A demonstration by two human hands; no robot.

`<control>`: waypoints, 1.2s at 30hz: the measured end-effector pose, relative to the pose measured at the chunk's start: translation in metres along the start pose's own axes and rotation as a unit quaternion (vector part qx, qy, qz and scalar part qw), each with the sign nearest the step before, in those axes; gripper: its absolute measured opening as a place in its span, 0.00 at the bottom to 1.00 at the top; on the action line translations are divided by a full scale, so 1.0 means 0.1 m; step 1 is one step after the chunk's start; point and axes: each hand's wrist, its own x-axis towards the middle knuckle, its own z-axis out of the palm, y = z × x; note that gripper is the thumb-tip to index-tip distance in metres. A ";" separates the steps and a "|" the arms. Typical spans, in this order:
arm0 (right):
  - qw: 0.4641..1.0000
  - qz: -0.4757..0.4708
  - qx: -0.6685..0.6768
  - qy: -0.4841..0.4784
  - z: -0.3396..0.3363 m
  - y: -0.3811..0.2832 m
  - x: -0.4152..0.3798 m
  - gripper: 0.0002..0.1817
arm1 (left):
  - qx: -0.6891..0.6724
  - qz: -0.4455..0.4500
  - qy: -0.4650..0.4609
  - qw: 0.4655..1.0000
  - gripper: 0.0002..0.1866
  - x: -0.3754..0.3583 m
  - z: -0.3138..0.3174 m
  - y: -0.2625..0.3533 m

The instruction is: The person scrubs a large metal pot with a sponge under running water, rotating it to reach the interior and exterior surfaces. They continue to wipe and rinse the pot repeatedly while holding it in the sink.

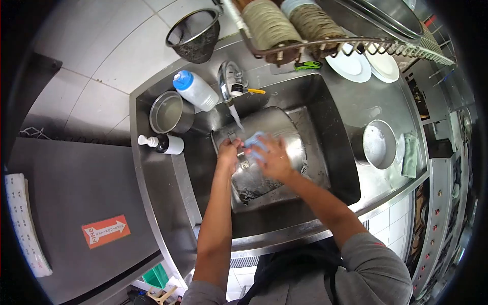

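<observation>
A large stainless steel pot (272, 124) lies on its side in the sink (323, 117), its rounded wall turned up. My left hand (229, 154) is closed on the pot's side handle (243, 161), with the fingertips partly hidden. My right hand (274, 158) presses a light blue cloth (254, 141) against the pot wall, close to my left fingers. Water runs from the tap (224, 76) onto the pot just above both hands.
Left of the sink are a metal container (172, 113), a blue-capped bottle (197, 91) and a pump bottle (162, 144). To the right stand a round pot (378, 145) and a green cloth (409, 155). A wire rack (356, 43) overhangs white plates (349, 65); a strainer (195, 43) hangs behind.
</observation>
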 end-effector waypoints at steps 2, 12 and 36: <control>0.990 0.101 -0.093 0.026 -0.16 0.38 0.10 0.23 | 0.028 0.016 0.006 0.999 0.09 -0.09 0.04 0.05; 0.959 0.230 -0.044 0.159 0.04 0.56 -0.02 0.23 | 0.171 0.441 0.035 0.880 0.32 -0.65 0.78 1.30; 0.969 0.243 -0.034 -0.029 0.15 0.85 0.61 0.21 | 0.197 0.262 0.299 0.896 0.16 0.04 0.35 -0.47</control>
